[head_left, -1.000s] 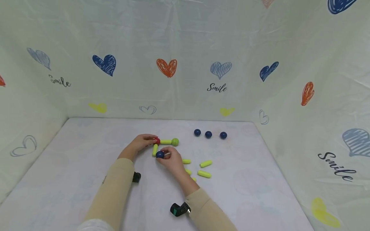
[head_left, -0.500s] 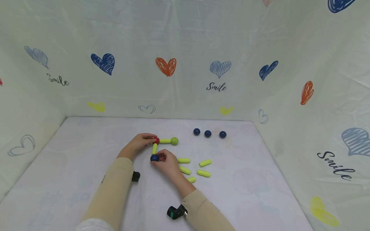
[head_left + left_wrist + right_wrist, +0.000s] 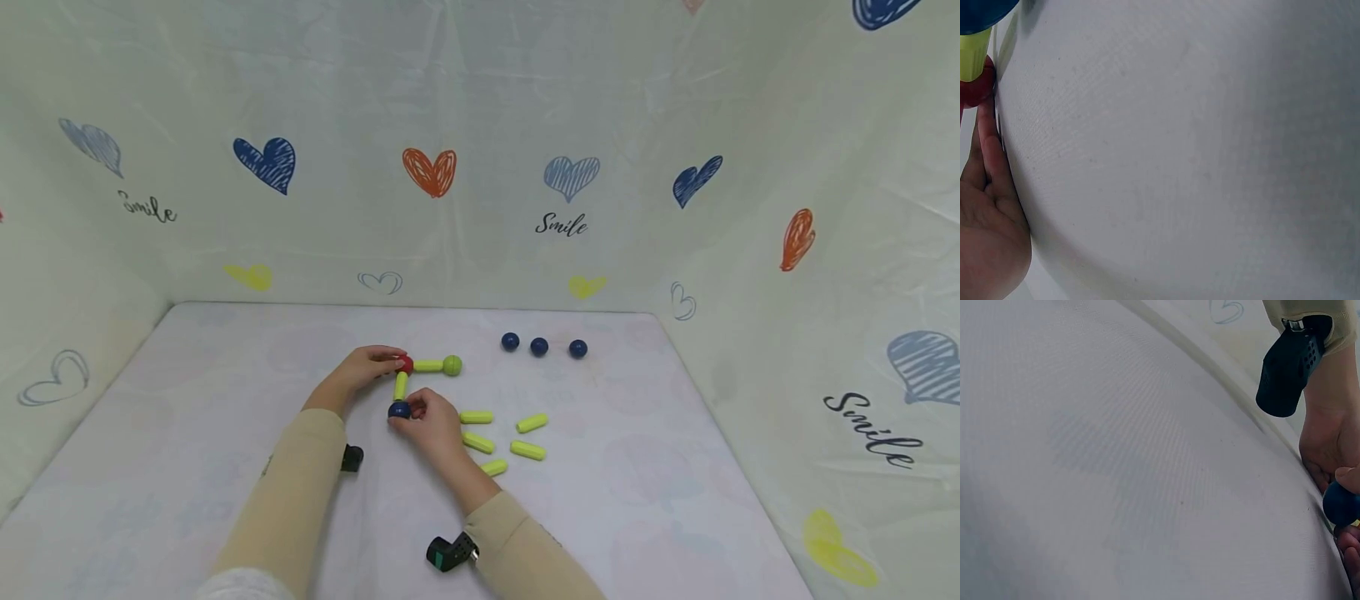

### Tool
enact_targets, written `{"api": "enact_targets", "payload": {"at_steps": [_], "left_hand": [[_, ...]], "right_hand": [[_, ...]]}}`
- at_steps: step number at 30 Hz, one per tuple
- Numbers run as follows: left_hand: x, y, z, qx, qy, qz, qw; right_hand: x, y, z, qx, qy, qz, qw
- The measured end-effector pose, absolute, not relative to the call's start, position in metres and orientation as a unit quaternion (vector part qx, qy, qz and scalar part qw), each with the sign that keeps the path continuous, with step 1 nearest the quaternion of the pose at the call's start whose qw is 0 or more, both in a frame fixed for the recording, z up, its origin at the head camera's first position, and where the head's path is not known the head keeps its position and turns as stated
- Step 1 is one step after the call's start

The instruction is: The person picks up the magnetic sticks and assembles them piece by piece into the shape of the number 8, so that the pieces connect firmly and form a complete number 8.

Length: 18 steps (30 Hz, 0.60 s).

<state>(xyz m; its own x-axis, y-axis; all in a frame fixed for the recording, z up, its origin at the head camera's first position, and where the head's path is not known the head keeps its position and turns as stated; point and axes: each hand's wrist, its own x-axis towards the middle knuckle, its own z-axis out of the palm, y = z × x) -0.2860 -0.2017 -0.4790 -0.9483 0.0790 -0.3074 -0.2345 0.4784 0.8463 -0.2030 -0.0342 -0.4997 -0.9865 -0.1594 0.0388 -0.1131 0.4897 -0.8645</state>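
My left hand (image 3: 365, 367) pinches a red ball (image 3: 406, 364) at the corner of a small joined shape. From that ball a yellow-green stick (image 3: 428, 366) runs right to a green ball (image 3: 452, 365). Another yellow-green stick (image 3: 401, 386) points toward me and meets a dark blue ball (image 3: 398, 410). My right hand (image 3: 433, 427) grips this blue ball between thumb and fingers. In the left wrist view the blue ball (image 3: 982, 14), stick (image 3: 972, 57) and red ball (image 3: 979, 86) stand in line. Only part of the right hand's grip on the blue ball (image 3: 1340, 504) shows in the right wrist view.
Several loose yellow-green sticks (image 3: 528, 451) lie right of my right hand, some partly behind it. Three dark blue balls (image 3: 539, 347) sit in a row farther back. A cloth wall with printed hearts (image 3: 430, 172) encloses the white table (image 3: 637, 500).
My right hand has moved slightly left and toward me, bringing the blue ball against the near end of the lower stick. The left hand has stayed at the red ball.
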Motion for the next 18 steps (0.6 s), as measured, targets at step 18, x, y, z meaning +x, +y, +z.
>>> {"api": "enact_targets", "payload": {"at_steps": [18], "left_hand": [[-0.2861,-0.2035,-0.4793,-0.052,0.844,0.510,0.158]], "right_hand": [[-0.2022,-0.0391,-0.4954,-0.066,0.878,-0.474,0.020]]}}
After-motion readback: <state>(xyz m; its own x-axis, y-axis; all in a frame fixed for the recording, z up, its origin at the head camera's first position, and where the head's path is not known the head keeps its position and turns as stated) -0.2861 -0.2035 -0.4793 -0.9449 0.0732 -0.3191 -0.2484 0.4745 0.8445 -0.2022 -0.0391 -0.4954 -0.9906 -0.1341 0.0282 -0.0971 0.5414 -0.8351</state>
